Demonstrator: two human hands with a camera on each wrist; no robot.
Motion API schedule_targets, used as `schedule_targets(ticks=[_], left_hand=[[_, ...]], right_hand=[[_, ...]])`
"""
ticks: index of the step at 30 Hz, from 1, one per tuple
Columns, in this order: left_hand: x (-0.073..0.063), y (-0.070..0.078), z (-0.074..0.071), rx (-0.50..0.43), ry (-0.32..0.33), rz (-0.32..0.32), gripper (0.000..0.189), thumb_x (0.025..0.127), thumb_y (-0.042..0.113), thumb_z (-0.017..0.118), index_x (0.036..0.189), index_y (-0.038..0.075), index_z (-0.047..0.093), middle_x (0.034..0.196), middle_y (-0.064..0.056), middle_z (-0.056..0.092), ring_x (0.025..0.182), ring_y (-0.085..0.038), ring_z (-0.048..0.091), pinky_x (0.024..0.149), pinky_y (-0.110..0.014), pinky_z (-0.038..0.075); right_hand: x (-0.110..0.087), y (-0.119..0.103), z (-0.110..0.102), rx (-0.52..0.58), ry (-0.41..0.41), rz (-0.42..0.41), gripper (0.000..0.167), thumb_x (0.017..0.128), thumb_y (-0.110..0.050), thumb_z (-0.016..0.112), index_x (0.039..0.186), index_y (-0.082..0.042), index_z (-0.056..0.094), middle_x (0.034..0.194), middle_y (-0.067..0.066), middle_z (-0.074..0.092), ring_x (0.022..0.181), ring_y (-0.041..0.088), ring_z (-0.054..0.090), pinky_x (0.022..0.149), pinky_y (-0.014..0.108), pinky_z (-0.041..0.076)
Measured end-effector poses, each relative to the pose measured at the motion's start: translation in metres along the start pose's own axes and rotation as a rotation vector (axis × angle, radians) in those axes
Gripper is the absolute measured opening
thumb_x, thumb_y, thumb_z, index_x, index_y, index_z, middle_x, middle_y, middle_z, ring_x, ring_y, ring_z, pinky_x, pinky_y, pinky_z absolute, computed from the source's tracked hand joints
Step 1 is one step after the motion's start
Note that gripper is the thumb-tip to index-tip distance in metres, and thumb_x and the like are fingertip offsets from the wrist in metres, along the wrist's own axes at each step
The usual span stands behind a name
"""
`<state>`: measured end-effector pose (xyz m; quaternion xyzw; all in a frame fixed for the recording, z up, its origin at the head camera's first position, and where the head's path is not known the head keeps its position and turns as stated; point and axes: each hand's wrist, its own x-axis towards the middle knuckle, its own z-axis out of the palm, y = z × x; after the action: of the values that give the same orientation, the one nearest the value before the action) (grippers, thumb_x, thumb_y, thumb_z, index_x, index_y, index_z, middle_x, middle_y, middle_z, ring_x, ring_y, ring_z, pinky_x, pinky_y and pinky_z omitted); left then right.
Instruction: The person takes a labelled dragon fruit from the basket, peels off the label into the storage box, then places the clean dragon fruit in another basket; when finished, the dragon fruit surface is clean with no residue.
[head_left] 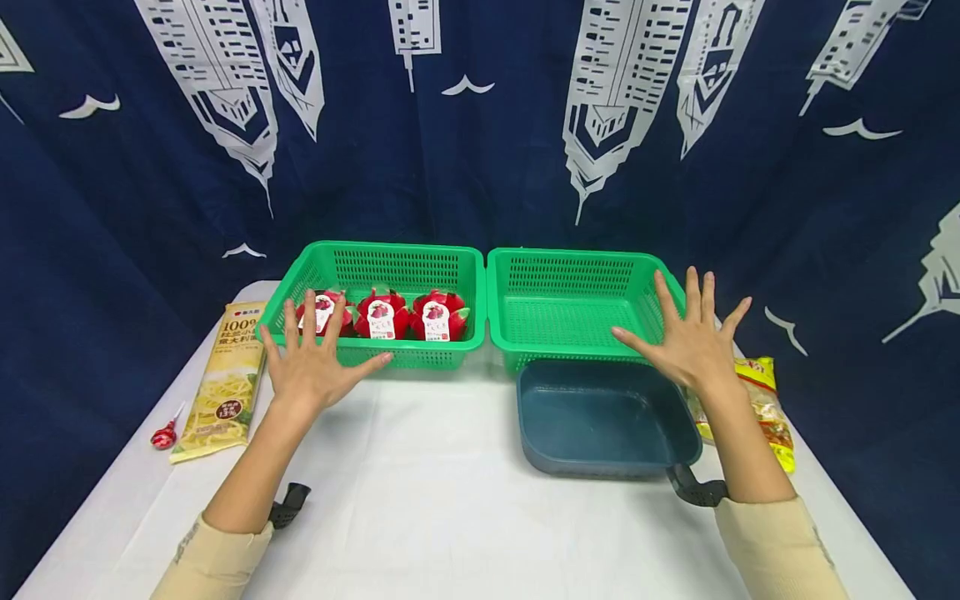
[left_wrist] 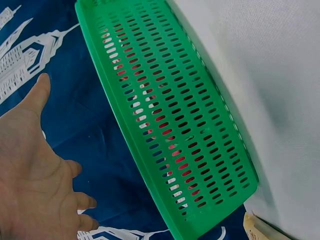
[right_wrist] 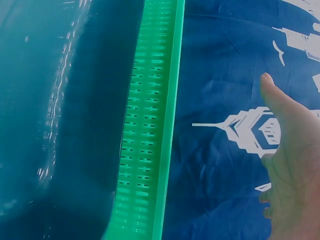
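My left hand is spread with straight fingers in front of the left green basket, holding nothing. Inside that basket stand several red dragon fruits with white labels, the leftmost partly behind my fingers. My right hand, fingers also spread and nothing held, hovers by the right corner of the right green basket, which has nothing in it. Below this basket sits a dark blue bin, with nothing inside. In the left wrist view the left hand appears beside the basket's slotted wall.
A yellow pasta packet lies at the table's left, with a red lollipop beside it. A yellow-and-clear food bag lies at the right, partly behind my right forearm. A dark blue curtain hangs behind the white table.
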<state>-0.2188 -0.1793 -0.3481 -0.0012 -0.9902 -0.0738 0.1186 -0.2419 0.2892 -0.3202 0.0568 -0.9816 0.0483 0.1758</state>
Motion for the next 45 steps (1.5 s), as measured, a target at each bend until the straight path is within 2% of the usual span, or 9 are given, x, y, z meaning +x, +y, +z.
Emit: schedule_targets(ticks=[11,15,20,25,27,32,37,40,45], left_hand=[[0.001,-0.003,-0.006,-0.029,0.029,-0.001,0.102,0.073,0.083,0.035,0.148,0.026,-0.003,0.151,-0.013,-0.018,0.134,-0.034,-0.022,0.096,-0.06,-0.021],[0.001,-0.005,-0.007,-0.076,0.071,0.003,0.095,0.078,0.078,0.034,0.148,0.027,-0.003,0.15,-0.013,-0.019,0.134,-0.034,-0.022,0.097,-0.061,-0.02],[-0.002,-0.007,-0.004,-0.24,0.245,-0.003,0.08,0.088,0.065,0.036,0.149,0.027,-0.001,0.151,-0.014,-0.016,0.135,-0.033,-0.02,0.101,-0.061,-0.011],[-0.006,-0.007,0.008,-0.443,0.431,-0.068,0.077,0.091,0.054,0.044,0.149,0.027,0.001,0.151,-0.017,-0.011,0.137,-0.032,-0.015,0.106,-0.057,-0.001],[-0.006,-0.007,0.013,-0.52,0.501,-0.131,0.078,0.091,0.052,0.047,0.149,0.025,0.003,0.151,-0.017,-0.005,0.138,-0.035,-0.003,0.106,-0.057,0.009],[-0.003,-0.01,0.028,-0.712,0.654,-0.366,0.076,0.09,0.049,0.05,0.149,0.022,0.009,0.139,-0.017,0.021,0.118,-0.035,0.034,0.092,-0.051,0.03],[-0.002,-0.014,0.052,-0.938,0.563,-0.551,0.076,0.091,0.047,0.049,0.148,0.027,0.002,0.121,-0.018,0.028,0.089,-0.027,0.035,0.074,-0.038,0.03],[-0.001,-0.018,0.065,-1.127,0.48,-0.554,0.079,0.091,0.049,0.048,0.147,0.03,-0.004,0.116,-0.016,0.034,0.087,-0.023,0.041,0.073,-0.032,0.034],[0.005,-0.023,0.077,-1.482,0.417,-0.407,0.082,0.09,0.035,0.058,0.147,0.031,0.0,0.099,-0.008,0.045,0.09,-0.019,0.06,0.086,-0.034,0.044]], right_hand=[[0.008,-0.017,-0.005,0.045,-0.01,-0.002,0.091,0.082,-0.072,0.037,0.149,-0.022,0.002,0.151,0.018,-0.012,0.133,0.028,-0.026,0.09,0.059,-0.028],[0.016,-0.043,-0.007,0.14,0.031,0.03,0.087,0.085,-0.067,0.041,0.148,-0.014,0.016,0.149,0.025,0.004,0.137,0.04,-0.008,0.097,0.065,-0.015],[0.032,-0.091,0.003,0.308,0.194,0.065,0.07,0.089,-0.052,0.052,0.141,-0.008,0.035,0.138,0.025,0.032,0.125,0.043,0.031,0.101,0.058,0.021],[0.052,-0.149,0.025,0.453,0.324,0.038,0.061,0.088,-0.042,0.06,0.137,-0.011,0.042,0.127,0.018,0.045,0.113,0.035,0.045,0.083,0.049,0.043],[0.06,-0.172,0.035,0.506,0.34,0.041,0.061,0.087,-0.042,0.061,0.138,-0.013,0.042,0.126,0.017,0.047,0.111,0.032,0.048,0.075,0.047,0.046],[0.075,-0.219,0.065,0.651,0.252,0.046,0.067,0.087,-0.042,0.06,0.143,-0.017,0.032,0.126,0.014,0.046,0.105,0.029,0.051,0.065,0.041,0.049],[0.087,-0.243,0.092,0.767,0.054,-0.01,0.079,0.086,-0.042,0.062,0.148,-0.021,0.018,0.136,0.017,0.036,0.116,0.032,0.044,0.076,0.044,0.049],[0.095,-0.25,0.1,0.792,-0.043,-0.022,0.086,0.083,-0.044,0.065,0.148,-0.027,0.013,0.142,0.018,0.027,0.124,0.035,0.036,0.085,0.05,0.046],[0.109,-0.251,0.105,0.695,-0.211,-0.031,0.095,0.078,-0.05,0.069,0.148,-0.033,0.007,0.146,0.023,0.019,0.127,0.042,0.032,0.091,0.055,0.04]])
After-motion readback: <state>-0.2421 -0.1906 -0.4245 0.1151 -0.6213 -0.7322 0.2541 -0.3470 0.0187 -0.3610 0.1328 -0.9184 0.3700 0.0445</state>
